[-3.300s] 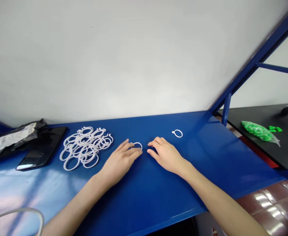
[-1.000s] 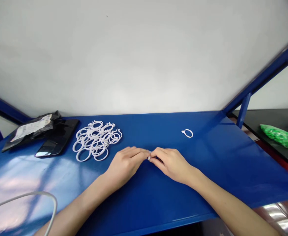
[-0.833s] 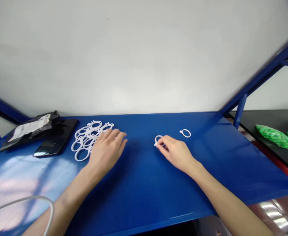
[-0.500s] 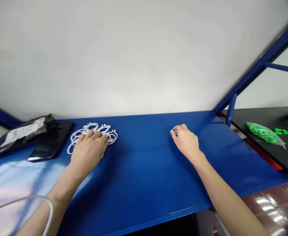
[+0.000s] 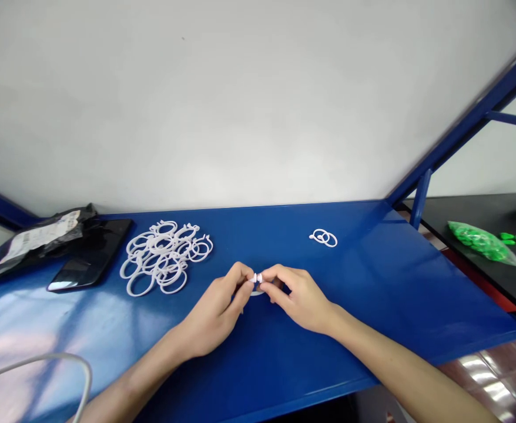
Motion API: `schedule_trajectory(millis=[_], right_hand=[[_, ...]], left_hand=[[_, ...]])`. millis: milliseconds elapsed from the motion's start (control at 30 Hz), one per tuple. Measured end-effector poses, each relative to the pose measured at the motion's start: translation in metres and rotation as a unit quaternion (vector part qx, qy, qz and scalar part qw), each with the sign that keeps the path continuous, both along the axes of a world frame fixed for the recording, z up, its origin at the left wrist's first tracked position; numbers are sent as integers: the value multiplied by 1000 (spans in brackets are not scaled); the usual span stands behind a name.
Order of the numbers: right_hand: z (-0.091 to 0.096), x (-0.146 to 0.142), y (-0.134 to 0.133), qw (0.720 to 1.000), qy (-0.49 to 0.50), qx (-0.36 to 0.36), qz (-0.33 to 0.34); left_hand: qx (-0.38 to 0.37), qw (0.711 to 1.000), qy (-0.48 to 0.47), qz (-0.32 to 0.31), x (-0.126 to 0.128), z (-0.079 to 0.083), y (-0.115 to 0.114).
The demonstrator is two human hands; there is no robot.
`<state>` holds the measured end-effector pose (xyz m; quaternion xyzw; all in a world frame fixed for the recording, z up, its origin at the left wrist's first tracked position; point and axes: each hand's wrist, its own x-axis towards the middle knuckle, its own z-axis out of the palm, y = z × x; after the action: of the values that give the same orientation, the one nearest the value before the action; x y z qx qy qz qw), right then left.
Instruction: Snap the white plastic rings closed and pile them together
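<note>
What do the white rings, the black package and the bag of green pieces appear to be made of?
White rings: probably smooth plastic, judging by their even colour and uniform moulded look.
Black package: likely thin plastic film, since it looks wrinkled and glossy; its label could be paper or plastic.
Bag: seemingly clear, shiny plastic film, as the green pieces show through.

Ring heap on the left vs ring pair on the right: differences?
Count: the ring heap has many rings, the ring pair two. Spread: the ring heap sprawls wide, the ring pair is compact. Shared: both are overlapping white rings on the blue table.
</note>
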<state>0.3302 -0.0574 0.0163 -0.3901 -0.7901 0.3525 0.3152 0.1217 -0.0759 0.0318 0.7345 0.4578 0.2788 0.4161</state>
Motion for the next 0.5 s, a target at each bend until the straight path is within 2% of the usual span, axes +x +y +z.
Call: schedule_trajectory(millis=[100, 200, 300, 500], right_hand=[[-1, 2, 2, 996, 39, -77, -12], [-1, 2, 2, 993, 67, -93, -14], [1, 2, 0, 996, 53, -65, -14], [3, 3, 0, 1000, -18, 9, -4]], left_hand=[[-31, 998, -49, 12, 4, -13, -2], [-32, 995, -90, 29, 5, -19, -3], [-4, 994, -102, 32, 7, -18, -3], [81, 993, -60, 60, 9, -16, -1]])
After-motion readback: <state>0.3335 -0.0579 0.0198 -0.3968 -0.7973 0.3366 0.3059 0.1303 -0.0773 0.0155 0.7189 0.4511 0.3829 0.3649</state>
